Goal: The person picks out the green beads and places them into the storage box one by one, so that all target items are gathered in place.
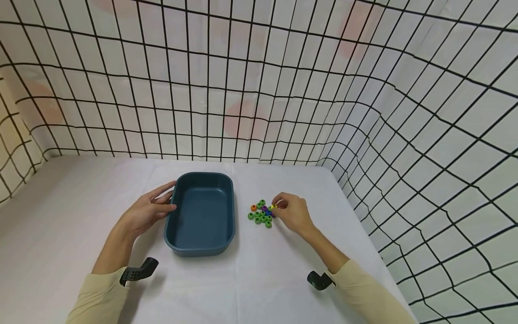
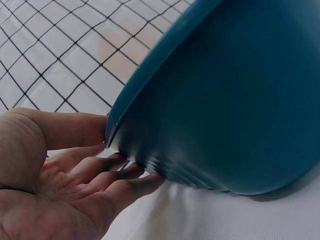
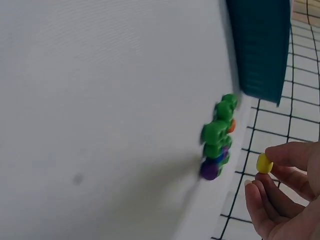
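A yellow bead (image 3: 264, 163) is pinched between the thumb and fingertips of my right hand (image 1: 294, 214), held up above the other beads in the right wrist view. Just left of that hand, a cluster of small round beads (image 1: 263, 213) lies on the white cloth, mostly green with orange, purple and blue ones; holes show in their tops. My left hand (image 1: 146, 210) rests against the left side of a dark blue rectangular tray (image 1: 199, 252). Its thumb touches the rim, and the other fingers (image 2: 131, 190) extend loosely along the outer wall. The tray's inside holds nothing.
White cloth (image 1: 267, 279) covers the table. Behind it and along the right side stands a white wall hanging with a black grid (image 1: 259, 85). Black wrist devices (image 1: 139, 271) sit at both sleeve cuffs.
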Action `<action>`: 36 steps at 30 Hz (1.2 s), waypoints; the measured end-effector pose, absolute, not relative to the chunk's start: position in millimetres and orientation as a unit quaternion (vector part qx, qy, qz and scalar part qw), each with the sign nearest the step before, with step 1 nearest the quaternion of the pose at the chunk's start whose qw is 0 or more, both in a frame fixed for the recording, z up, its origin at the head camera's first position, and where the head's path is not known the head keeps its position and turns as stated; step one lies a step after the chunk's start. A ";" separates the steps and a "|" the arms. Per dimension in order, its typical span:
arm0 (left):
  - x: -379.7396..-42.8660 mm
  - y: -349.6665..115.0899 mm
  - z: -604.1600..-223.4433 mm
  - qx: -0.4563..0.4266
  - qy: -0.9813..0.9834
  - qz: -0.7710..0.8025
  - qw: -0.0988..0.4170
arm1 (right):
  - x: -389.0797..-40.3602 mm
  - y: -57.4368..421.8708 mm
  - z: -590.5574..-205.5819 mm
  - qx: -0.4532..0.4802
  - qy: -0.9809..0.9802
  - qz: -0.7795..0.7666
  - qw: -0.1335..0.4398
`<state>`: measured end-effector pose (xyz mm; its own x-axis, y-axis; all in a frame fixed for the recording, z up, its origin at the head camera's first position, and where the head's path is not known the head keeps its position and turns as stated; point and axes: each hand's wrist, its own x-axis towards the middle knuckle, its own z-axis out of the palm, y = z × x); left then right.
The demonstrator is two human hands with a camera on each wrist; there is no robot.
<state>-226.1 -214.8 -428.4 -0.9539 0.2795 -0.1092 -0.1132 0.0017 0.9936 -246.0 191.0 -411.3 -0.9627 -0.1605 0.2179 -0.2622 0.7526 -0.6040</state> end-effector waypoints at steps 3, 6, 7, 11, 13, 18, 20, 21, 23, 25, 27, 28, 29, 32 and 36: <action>-226.3 -215.5 -428.4 0.060 0.699 0.699 0.141 | -250.6 178.2 -403.5 0.127 -0.929 0.340 0.080; -226.4 -215.4 -428.8 0.061 0.701 0.697 0.139 | -255.1 164.6 -397.9 0.143 -0.923 0.346 0.087; -226.5 -215.4 -429.1 0.062 0.701 0.696 0.138 | -256.5 160.0 -396.5 0.147 -0.922 0.348 0.090; -226.7 -215.1 -430.3 0.068 0.703 0.695 0.137 | -261.9 143.5 -392.7 0.160 -0.917 0.352 0.099; -226.9 -215.3 -431.0 0.070 0.703 0.694 0.138 | -264.5 135.8 -390.9 0.166 -0.914 0.356 0.100; -226.9 -215.8 -431.8 0.069 0.701 0.696 0.139 | -270.9 116.4 -388.4 0.173 -0.906 0.374 0.098; -226.8 -216.1 -431.9 0.068 0.701 0.697 0.138 | -272.8 108.4 -388.3 0.173 -0.903 0.381 0.098; -226.7 -216.2 -432.0 0.067 0.701 0.697 0.138 | -273.6 104.4 -388.5 0.173 -0.902 0.384 0.098; -226.5 -216.3 -431.9 0.067 0.702 0.696 0.138 | -274.3 96.8 -389.2 0.174 -0.898 0.391 0.102; -226.3 -216.2 -431.8 0.066 0.702 0.695 0.138 | -274.8 89.9 -390.8 0.175 -0.895 0.398 0.105; -226.2 -216.2 -431.7 0.066 0.702 0.696 0.138 | -275.4 83.4 -393.2 0.177 -0.891 0.403 0.112; -226.2 -216.1 -431.6 0.067 0.701 0.696 0.137 | -275.8 80.4 -394.7 0.176 -0.890 0.405 0.116; -226.3 -215.9 -431.5 0.067 0.702 0.696 0.137 | -276.1 77.5 -396.2 0.176 -0.888 0.408 0.121; -226.9 -215.7 -431.5 0.064 0.703 0.695 0.136 | -277.0 69.7 -400.7 0.177 -0.885 0.410 0.135; -227.1 -215.9 -431.3 0.063 0.706 0.693 0.135 | -277.3 61.9 -406.1 0.171 -0.886 0.406 0.146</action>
<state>-227.1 -215.9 -431.3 -0.9558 0.2756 -0.1026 -0.0976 0.0318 0.9947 -277.3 61.9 -406.1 -0.8988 -0.1852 0.3974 -0.4220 0.6115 -0.6693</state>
